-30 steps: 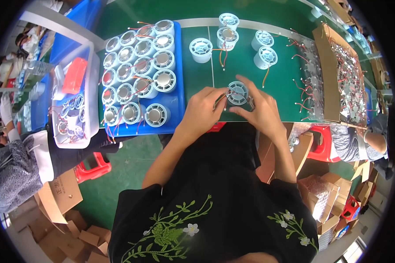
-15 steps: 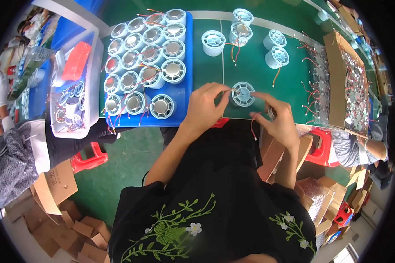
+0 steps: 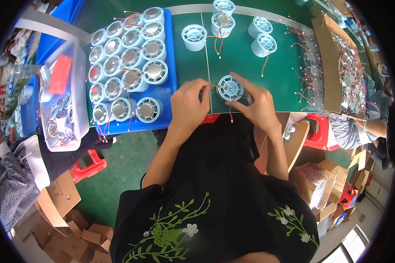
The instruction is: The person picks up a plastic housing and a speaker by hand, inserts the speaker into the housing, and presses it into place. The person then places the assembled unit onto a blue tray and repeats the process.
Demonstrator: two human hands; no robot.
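Observation:
A light-blue round plastic housing (image 3: 229, 89) with a spoked top stands near the green table's front edge. My left hand (image 3: 189, 103) is at its left, thumb and forefinger pinched on a thin reddish wire (image 3: 213, 85) that runs to the housing. My right hand (image 3: 258, 105) holds the housing from the right, forefinger over the far rim and thumb at the near side. A red and dark wire with a small white connector (image 3: 231, 115) hangs by that thumb over the table edge. The other fingers of my right hand are curled and partly hidden.
On the left, a blue tray (image 3: 166, 94) carries rows of housings with silver discs. Several more housings (image 3: 194, 37) stand at the back. At right are wired parts on clear plastic (image 3: 310, 83) and a cardboard box (image 3: 329, 65) of metal pieces. A white bin (image 3: 81, 87) stands far left.
The view has shifted, so the table things appear further left. My right hand has closed in around the housing, its thumb now at the near side. My left hand keeps its pinch.

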